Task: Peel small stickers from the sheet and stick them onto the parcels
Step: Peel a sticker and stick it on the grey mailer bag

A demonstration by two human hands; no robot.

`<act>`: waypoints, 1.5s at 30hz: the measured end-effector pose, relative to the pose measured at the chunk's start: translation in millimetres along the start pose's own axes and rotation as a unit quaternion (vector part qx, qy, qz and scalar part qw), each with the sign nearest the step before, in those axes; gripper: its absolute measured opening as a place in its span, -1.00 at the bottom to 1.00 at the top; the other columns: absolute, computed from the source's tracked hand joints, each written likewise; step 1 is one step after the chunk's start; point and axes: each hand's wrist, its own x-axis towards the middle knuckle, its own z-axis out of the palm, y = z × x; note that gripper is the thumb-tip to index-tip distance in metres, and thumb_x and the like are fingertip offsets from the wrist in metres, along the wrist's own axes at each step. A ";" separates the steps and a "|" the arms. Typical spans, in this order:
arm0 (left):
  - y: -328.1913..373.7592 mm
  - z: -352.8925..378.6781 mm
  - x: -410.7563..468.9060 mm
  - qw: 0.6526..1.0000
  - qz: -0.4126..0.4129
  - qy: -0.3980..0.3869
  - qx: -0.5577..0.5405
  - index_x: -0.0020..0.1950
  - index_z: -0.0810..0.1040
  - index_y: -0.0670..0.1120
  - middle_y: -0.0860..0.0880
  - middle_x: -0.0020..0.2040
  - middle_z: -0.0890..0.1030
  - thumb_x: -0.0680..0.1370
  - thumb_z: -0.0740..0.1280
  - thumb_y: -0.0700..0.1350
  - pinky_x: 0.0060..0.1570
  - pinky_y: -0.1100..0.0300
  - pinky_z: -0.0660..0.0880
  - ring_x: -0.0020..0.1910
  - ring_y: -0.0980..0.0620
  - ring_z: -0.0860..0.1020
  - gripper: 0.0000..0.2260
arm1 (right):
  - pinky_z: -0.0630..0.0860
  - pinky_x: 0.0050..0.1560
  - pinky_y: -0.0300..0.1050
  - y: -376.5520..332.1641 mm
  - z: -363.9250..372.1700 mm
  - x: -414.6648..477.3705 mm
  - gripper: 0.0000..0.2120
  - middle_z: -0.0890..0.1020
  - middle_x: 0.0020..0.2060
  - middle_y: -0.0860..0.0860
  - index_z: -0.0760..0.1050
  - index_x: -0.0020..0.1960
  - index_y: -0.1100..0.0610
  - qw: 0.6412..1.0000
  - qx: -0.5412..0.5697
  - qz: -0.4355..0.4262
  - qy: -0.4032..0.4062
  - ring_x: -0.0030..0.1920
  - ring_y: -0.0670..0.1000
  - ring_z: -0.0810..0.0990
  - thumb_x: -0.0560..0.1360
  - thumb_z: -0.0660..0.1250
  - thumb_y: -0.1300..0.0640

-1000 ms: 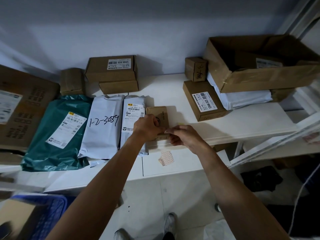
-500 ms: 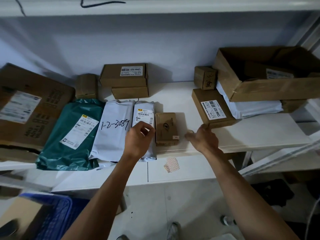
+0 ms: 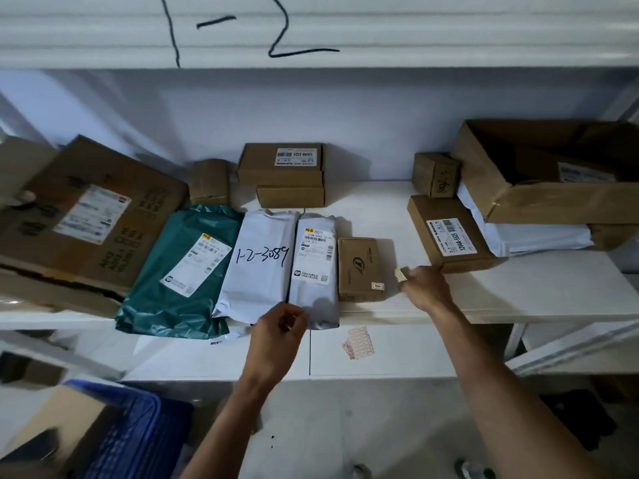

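— On the white shelf, what's listed, largest first?

— Green mailer bag, white mailer marked "1-2-3089", narrow labelled mailer, then a small brown box with one small sticker at its near corner.

— Sticker sheet?

— Sticker sheet lies flat on the lower ledge, below that box.

— Hands?

— My right hand pinches a small sticker piece just right of the box. My left hand, fingers loosely curled, holds nothing I can make out.
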 end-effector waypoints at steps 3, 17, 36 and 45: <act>-1.0 -7.9 5.8 1.000 0.007 -0.022 0.013 -0.17 0.61 0.02 0.10 -0.34 0.62 0.55 0.38 -0.16 -0.27 0.18 0.50 -0.38 0.12 0.51 -0.88 | 0.51 -0.01 -0.04 -6.2 -4.8 -8.3 -0.82 0.74 -0.05 0.07 0.68 -0.08 0.15 0.996 0.067 -0.029 0.059 -0.06 0.13 0.65 0.56 0.38 0.06; 51.5 -24.4 16.4 0.994 0.040 -0.051 -0.088 0.02 0.70 -0.10 0.04 -0.15 0.73 0.59 0.38 -0.13 -0.27 0.36 0.46 -0.20 0.14 0.68 -0.89 | 0.50 -0.24 -0.38 -103.7 10.7 -120.4 -0.94 0.73 -0.26 -0.09 0.70 -0.06 0.07 0.923 0.349 -0.161 -0.037 -0.27 -0.22 0.61 0.55 0.45 0.12; 60.7 -40.3 15.4 0.970 0.034 -0.046 -0.235 -0.01 0.64 -0.26 -0.23 -0.13 0.70 0.55 0.41 -0.27 0.00 0.08 0.60 -0.14 -0.08 0.67 -0.93 | 0.59 -0.18 -0.16 -126.5 20.6 -145.6 -0.91 0.72 -0.24 -0.07 0.64 -0.09 0.10 0.904 0.368 -0.215 -0.016 -0.23 -0.09 0.67 0.58 0.41 0.13; 70.0 -47.5 16.8 0.965 0.014 -0.030 -0.260 0.02 0.68 -0.20 -0.18 -0.10 0.71 0.58 0.39 -0.16 0.02 0.13 0.60 -0.15 -0.02 0.66 -0.87 | 0.56 -0.16 0.04 -124.1 11.8 -143.1 -0.89 0.62 -0.29 -0.01 0.56 -0.07 0.11 0.914 0.313 -0.256 -0.023 -0.25 0.06 0.60 0.63 0.34 0.12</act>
